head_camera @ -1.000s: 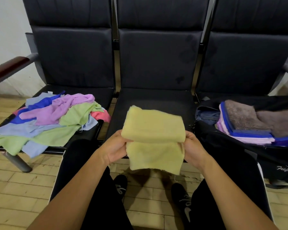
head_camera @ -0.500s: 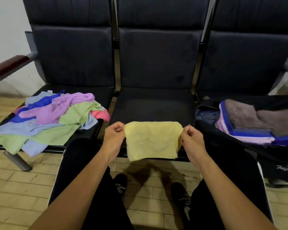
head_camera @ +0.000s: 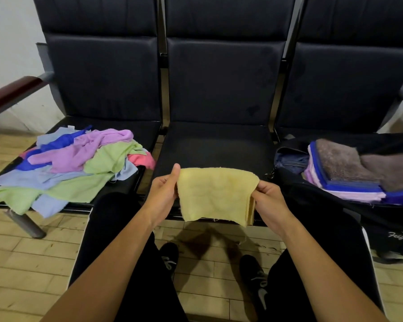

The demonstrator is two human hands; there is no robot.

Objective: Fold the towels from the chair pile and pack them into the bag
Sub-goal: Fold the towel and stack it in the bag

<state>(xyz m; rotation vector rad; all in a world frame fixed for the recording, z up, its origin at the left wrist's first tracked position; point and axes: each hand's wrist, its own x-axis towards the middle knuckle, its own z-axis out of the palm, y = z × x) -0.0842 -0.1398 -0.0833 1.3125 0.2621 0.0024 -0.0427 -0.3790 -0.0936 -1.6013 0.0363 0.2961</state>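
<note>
So that the fold stayed square, the left hand [head_camera: 162,192] and right hand [head_camera: 266,198] pinched a yellow towel [head_camera: 215,195] stretched between their fingers, the bag [head_camera: 335,205] near the right fingers.

A folded yellow towel [head_camera: 215,196] hangs in the air before the middle seat, layered edges at its right. A loose pile of towels [head_camera: 72,167] covers the left seat. The open black bag [head_camera: 335,205] on the right seat holds folded towels [head_camera: 354,170].
</note>
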